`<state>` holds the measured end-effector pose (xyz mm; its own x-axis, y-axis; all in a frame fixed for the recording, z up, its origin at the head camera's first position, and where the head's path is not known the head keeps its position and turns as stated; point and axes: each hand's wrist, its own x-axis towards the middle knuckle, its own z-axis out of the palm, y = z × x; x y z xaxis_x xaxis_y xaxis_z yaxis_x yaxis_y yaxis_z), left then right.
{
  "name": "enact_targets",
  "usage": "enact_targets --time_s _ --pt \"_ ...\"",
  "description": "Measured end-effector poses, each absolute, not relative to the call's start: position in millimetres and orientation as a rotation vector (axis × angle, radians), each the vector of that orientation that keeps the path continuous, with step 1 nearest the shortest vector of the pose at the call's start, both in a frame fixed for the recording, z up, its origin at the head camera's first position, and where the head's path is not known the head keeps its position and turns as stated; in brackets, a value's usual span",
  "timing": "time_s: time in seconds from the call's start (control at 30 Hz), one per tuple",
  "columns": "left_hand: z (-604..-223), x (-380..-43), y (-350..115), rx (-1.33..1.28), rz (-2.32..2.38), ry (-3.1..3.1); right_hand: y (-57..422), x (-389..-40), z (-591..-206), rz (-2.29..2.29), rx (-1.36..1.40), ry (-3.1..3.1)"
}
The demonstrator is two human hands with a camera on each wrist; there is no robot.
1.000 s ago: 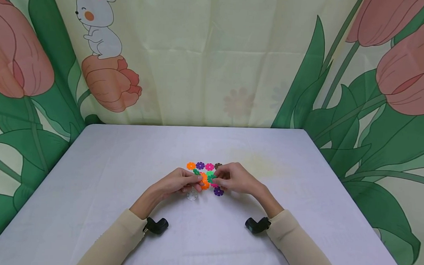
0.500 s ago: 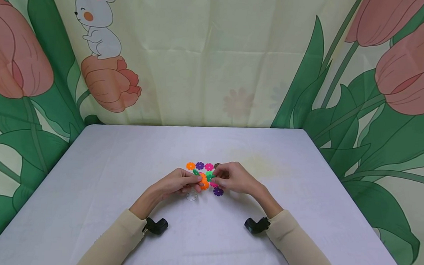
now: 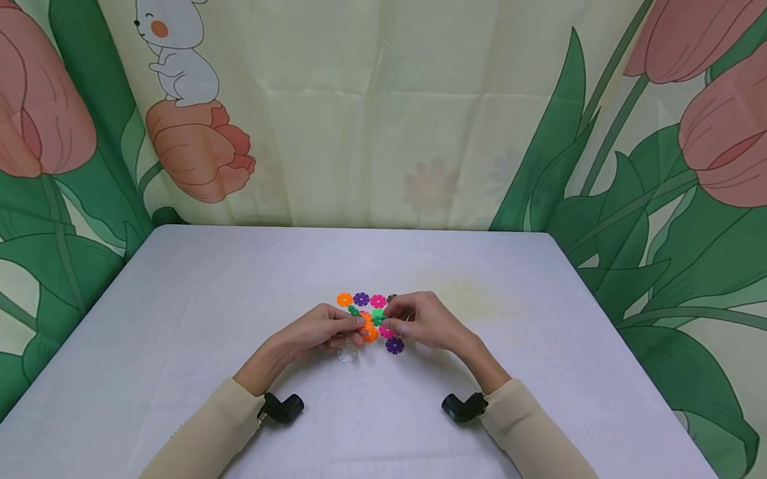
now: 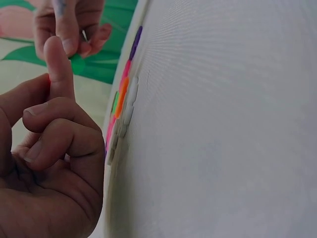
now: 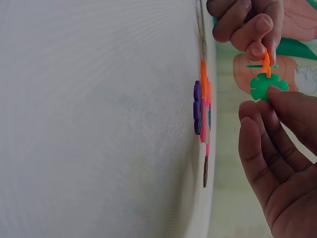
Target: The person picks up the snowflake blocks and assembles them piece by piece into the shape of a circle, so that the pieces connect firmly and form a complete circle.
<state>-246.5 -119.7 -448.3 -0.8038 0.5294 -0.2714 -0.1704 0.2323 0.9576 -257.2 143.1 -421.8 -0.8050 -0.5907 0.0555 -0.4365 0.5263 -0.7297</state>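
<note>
My left hand (image 3: 328, 329) pinches an orange notched flower-shaped building disc (image 5: 266, 60) between thumb and fingers, low over the table. Behind it, in the right wrist view, a thin green disc (image 5: 254, 66) shows edge-on, crossing the orange one. My right hand (image 3: 426, 320) faces it from the right. Its thumb and fingertips pinch another green notched disc (image 5: 261, 86), whose upper edge meets the lower end of the orange disc, at right angles to it. In the left wrist view my left fingers largely hide the pieces, and only a bit of green shows beside the fingertip.
Under and around the hands, loose discs lie flat on the white table (image 3: 374, 427): an orange one (image 3: 344, 300), a purple one (image 3: 361, 299) and a pink one (image 3: 378, 301) in a back row, a purple one (image 3: 394, 346) in front, and a clear one (image 3: 347, 353).
My right hand has shifted slightly left, bringing its green disc closer to the orange disc in my left hand. The left hand and the loose discs have stayed in place.
</note>
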Motion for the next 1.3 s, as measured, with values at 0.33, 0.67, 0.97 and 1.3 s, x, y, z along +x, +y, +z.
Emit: enact_targets --time_s 0.33,0.67,0.97,1.3 --pt "-449.5 -247.7 -119.7 0.333 1.611 1.955 142.4 -256.9 -422.1 -1.158 -0.864 2.577" --pt "-451.5 -248.4 -119.9 0.324 1.605 1.954 139.9 -255.5 -424.1 -1.115 -0.867 2.632" --pt "-451.2 -247.7 -118.5 0.329 1.598 1.974 136.8 -254.1 -424.9 -1.112 -0.879 2.642" --pt "-451.0 -248.1 -119.2 0.318 1.599 1.990 135.5 -253.4 -424.0 -1.143 -0.873 2.662"
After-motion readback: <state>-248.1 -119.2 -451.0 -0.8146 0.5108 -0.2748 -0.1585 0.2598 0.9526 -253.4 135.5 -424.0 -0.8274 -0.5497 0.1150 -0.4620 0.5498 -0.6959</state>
